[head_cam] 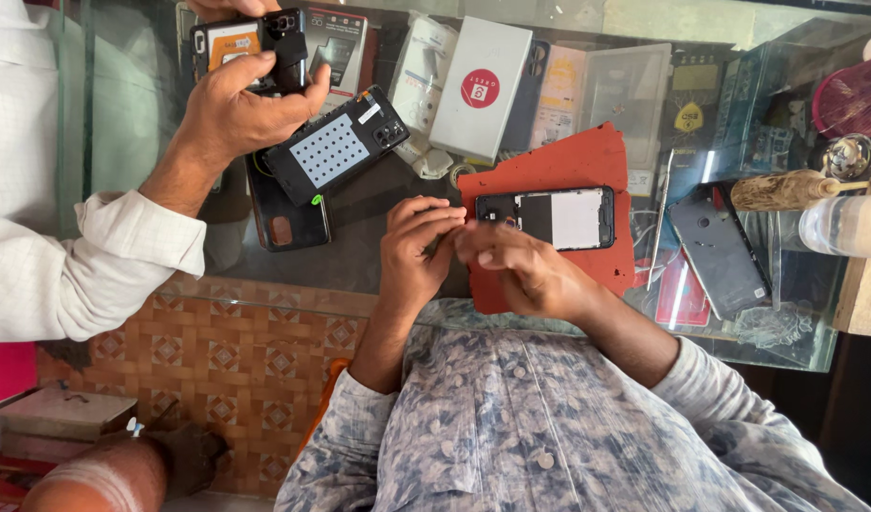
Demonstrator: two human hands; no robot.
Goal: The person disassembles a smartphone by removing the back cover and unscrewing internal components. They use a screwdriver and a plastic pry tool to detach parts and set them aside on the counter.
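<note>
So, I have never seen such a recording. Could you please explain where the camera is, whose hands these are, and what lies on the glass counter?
There is no machine here. The one picture comes from a camera worn on a person's head, looking down, so the patterned shirt at the bottom and the two arms reaching up from it are that person's own.

The left hand and right hand meet at their fingertips over the edge of a red mat. Whether they pinch something small there cannot be seen.

On the mat lies an opened phone. The mat rests on a glass counter, which also holds a black phone frame, a white box and a grey back cover.

The white-sleeved hand on the left belongs to another person, who holds a dark phone.
</note>
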